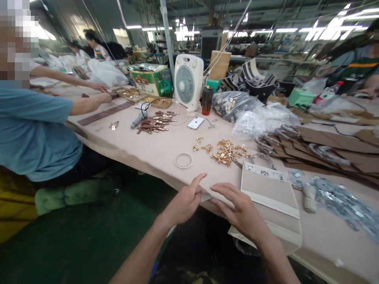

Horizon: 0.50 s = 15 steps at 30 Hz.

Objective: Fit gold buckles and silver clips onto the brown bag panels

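Note:
My left hand (pixel 185 203) is closed at the table's front edge, thumb against fingers and index finger pointing up. It pinches a small whitish flat piece (pixel 205 196), whose exact kind I cannot make out. Close by on the right, my right hand (pixel 244 211) curves with thumb and fingers around a pale flat edge, partly hidden by the fingers. Beside that hand lies a beige bag panel (pixel 266 185) with white trim and metal fittings, overhanging the table edge. A roll of white tape (pixel 183 160) rests on the table beyond my left hand.
Gold metal fittings (pixel 227 152) are heaped ahead, near a phone (pixel 196 122), a fan (pixel 188 81) and a dark tumbler (pixel 207 100). Brown straps (pixel 156 122) lie left of them. Silver parts (pixel 340 201) cover the right side. A co-worker in a blue shirt (pixel 35 130) works at left.

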Available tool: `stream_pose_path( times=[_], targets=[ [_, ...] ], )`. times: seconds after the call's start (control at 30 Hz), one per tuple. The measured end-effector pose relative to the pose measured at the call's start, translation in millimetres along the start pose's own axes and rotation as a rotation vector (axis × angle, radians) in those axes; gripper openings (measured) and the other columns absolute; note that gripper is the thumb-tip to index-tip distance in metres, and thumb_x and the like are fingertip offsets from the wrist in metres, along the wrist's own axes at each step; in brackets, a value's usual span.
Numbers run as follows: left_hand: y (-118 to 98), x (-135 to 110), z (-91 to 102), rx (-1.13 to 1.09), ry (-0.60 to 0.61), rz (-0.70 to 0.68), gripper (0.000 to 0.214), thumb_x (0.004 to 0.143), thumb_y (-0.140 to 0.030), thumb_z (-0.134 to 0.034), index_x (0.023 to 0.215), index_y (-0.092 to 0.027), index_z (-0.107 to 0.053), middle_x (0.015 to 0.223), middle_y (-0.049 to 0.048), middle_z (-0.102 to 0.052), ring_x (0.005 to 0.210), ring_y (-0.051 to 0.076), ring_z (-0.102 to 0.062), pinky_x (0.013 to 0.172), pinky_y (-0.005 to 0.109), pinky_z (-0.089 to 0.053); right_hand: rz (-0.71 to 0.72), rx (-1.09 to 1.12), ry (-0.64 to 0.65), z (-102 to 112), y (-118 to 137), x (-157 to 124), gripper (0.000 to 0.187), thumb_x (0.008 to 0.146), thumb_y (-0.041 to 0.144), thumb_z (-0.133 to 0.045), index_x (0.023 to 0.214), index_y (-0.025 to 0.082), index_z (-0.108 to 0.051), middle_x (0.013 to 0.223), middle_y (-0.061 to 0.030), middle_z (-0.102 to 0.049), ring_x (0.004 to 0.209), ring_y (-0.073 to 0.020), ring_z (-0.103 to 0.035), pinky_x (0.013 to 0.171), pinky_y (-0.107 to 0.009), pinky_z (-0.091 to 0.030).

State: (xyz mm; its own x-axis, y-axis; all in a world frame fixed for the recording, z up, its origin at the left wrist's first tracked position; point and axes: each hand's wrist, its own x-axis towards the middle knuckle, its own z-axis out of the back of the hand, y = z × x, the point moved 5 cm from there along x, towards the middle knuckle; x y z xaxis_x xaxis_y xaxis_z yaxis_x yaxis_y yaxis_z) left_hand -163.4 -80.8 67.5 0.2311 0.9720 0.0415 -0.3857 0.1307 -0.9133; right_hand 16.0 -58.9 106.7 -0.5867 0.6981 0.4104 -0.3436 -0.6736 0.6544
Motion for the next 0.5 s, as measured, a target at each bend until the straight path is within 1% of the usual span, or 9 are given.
stream_pose_path(
  times=[0.1,0.23,0.3,0.37,0.43,0.5],
  targets=[
    [-0.8,-1.8,-3.3,0.059,0.011,-0.011,0.065,0.099,-0.015,-0.043,0.162,-0.022,-0.030,0.115,0.0066,-0.076,0.108,0.021,-0.069,0.103,0.035,-0.048,0.032,-0.020,0.018,-12.4,-0.5,4.1,0.026,0.101,0.026,-0.063,0.126,0.027,-0.069,0.120,-0.0094,-0.073,0.110,-0.0228,-0.071,0.096,-0.036,-0.060],
    [-2.3,-3.9,-7.6,0.153,0.059,-0.004,0.066,0.101,-0.018,-0.043,0.164,-0.022,-0.025,0.114,0.0082,-0.076,0.105,0.023,-0.072,0.096,0.035,-0.052,0.022,-0.115,0.049,-27.1,-10.2,-1.5,0.023,0.102,0.023,-0.061,0.122,0.027,-0.070,0.113,-0.0089,-0.074,0.102,-0.0228,-0.071,0.091,-0.037,-0.060],
    [-4.6,-4.1,-9.7,0.201,0.088,0.002,0.066,0.102,-0.018,-0.041,0.165,-0.022,-0.023,0.113,0.0089,-0.076,0.104,0.024,-0.073,0.094,0.035,-0.053,0.011,-0.138,0.039,-29.5,-13.5,-5.1,0.021,0.103,0.023,-0.059,0.119,0.027,-0.071,0.106,-0.0085,-0.074,0.096,-0.0219,-0.071,0.087,-0.035,-0.059],
    [-7.5,-3.4,-10.9,0.199,0.087,0.005,0.064,0.103,-0.019,-0.041,0.165,-0.021,-0.024,0.116,0.0094,-0.076,0.107,0.024,-0.073,0.095,0.035,-0.053,-0.005,-0.137,0.023,-29.0,-14.7,-7.9,0.021,0.104,0.025,-0.058,0.118,0.028,-0.072,0.101,-0.0079,-0.073,0.092,-0.0211,-0.071,0.083,-0.033,-0.058],
    [-10.1,-2.1,-11.1,0.149,0.058,-0.001,0.058,0.103,-0.020,-0.043,0.160,-0.022,-0.034,0.121,0.0090,-0.075,0.111,0.023,-0.071,0.098,0.033,-0.053,-0.025,-0.128,0.014,-27.3,-14.6,-9.8,0.021,0.104,0.025,-0.056,0.119,0.028,-0.072,0.100,-0.0075,-0.073,0.092,-0.0210,-0.070,0.082,-0.033,-0.057],
    [-12.5,-0.7,-11.3,0.116,0.036,-0.027,0.044,0.104,-0.020,-0.044,0.147,-0.021,-0.053,0.121,0.0077,-0.075,0.112,0.020,-0.070,0.099,0.030,-0.052,-0.046,-0.108,0.006,-25.2,-14.2,-11.1,0.020,0.105,0.024,-0.055,0.116,0.028,-0.071,0.101,-0.0072,-0.072,0.093,-0.0212,-0.069,0.082,-0.033,-0.056]
  ],
)
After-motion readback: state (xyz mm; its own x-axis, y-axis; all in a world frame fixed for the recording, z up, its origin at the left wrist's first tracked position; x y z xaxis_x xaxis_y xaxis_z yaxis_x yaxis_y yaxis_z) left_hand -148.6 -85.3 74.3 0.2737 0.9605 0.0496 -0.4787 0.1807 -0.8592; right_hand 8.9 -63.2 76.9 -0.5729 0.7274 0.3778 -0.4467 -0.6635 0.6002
